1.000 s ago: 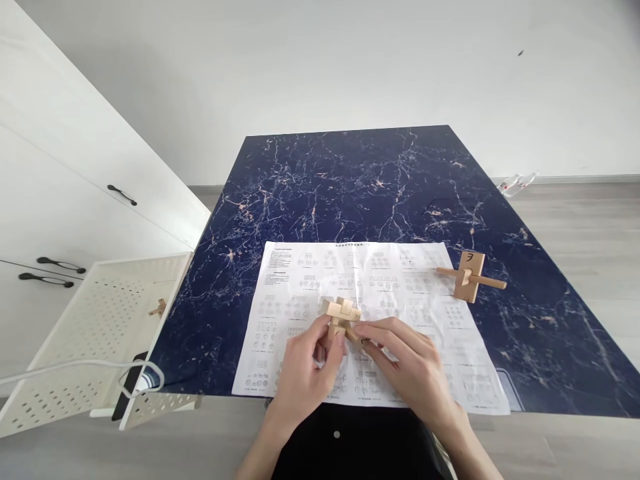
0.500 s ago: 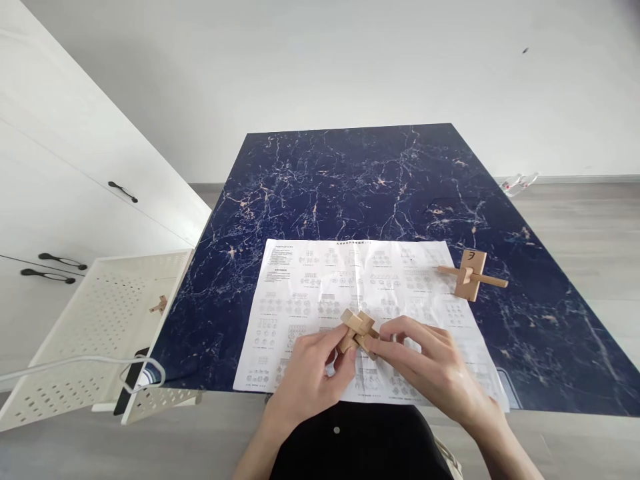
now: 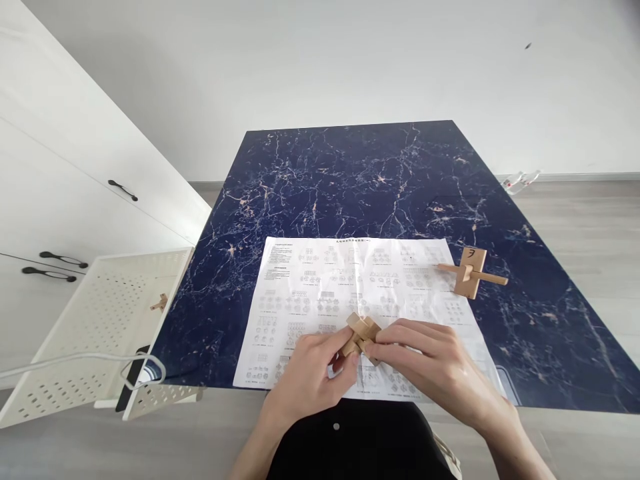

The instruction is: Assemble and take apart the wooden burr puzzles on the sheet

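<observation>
A small wooden interlocking puzzle of crossed light-wood bars is held just above a printed instruction sheet. My left hand grips it from the lower left with thumb and fingertips. From the right, my right hand pinches the same puzzle. The sheet lies on a dark blue marble-patterned table near its front edge. A second wooden puzzle, a flat block marked with a 3 and crossed by a thin stick, rests on the table right of the sheet.
A white perforated tray stands left of the table with a small wooden piece in it. A white cable loops over its front. White cabinets with black handles line the left side.
The puzzle has shifted a little to the right and been turned in my fingers. Both hands kept hold of it, and the right hand moved slightly right.
</observation>
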`<state>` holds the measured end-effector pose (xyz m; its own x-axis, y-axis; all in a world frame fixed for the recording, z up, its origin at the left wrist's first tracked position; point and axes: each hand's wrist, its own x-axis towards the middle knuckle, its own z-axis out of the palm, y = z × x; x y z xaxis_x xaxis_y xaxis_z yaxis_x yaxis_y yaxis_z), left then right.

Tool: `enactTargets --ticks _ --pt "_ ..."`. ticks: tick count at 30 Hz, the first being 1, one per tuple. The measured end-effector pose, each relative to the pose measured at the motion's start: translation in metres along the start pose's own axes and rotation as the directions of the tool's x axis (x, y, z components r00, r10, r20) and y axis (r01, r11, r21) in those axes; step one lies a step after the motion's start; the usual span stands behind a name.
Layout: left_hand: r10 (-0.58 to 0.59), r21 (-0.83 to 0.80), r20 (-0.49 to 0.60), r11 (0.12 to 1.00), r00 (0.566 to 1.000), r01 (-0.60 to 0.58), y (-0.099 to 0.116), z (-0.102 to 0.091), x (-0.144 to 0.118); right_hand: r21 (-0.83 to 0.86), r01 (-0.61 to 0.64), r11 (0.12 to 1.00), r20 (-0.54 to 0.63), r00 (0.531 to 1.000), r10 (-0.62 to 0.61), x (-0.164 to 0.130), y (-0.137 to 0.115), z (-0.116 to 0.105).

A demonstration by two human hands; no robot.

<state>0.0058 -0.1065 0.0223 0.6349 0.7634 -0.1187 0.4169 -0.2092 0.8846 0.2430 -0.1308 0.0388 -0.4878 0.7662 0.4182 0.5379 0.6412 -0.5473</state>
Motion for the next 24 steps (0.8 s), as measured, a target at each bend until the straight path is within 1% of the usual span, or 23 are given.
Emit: enactTargets --ticks 6,8,11,13,15,18,20,24 --pt "0.045 0.046 0.008 0.998 0.999 -0.045 -0.001 -0.001 0.001 -0.031 -0.058 0.998 0.022 0.998 0.059 0.000 -0.007 -0.003" --pt "0.060 0.087 0.011 0.994 0.998 -0.060 -0.002 0.001 0.002 -0.028 -0.089 0.996 0.019 0.996 0.089 0.002 -0.011 -0.002" --pt "0.047 0.209 -0.023 0.977 0.999 -0.041 -0.003 0.006 0.004 0.042 -0.135 0.990 0.019 0.991 0.134 0.007 -0.016 0.001" --pt "0.026 0.259 -0.042 0.966 0.999 -0.015 -0.004 0.008 0.005 0.096 -0.175 0.980 0.023 0.984 0.174 0.011 -0.020 0.004" --pt "0.030 0.254 -0.033 0.967 0.999 -0.021 -0.006 0.008 0.004 0.144 -0.229 0.963 0.031 0.973 0.227 0.015 -0.021 0.006" --pt "0.086 0.232 -0.013 0.969 0.996 -0.080 -0.008 0.005 0.003 0.202 -0.317 0.927 0.044 0.948 0.314 0.016 -0.022 0.008" --pt "0.120 0.247 -0.013 0.962 0.993 -0.113 -0.009 0.004 0.002 0.224 -0.368 0.902 0.064 0.929 0.363 0.014 -0.020 0.007" --pt "0.168 0.290 -0.025 0.945 0.986 -0.153 -0.010 0.007 0.002 0.269 -0.429 0.862 0.110 0.903 0.415 0.010 -0.016 0.005"
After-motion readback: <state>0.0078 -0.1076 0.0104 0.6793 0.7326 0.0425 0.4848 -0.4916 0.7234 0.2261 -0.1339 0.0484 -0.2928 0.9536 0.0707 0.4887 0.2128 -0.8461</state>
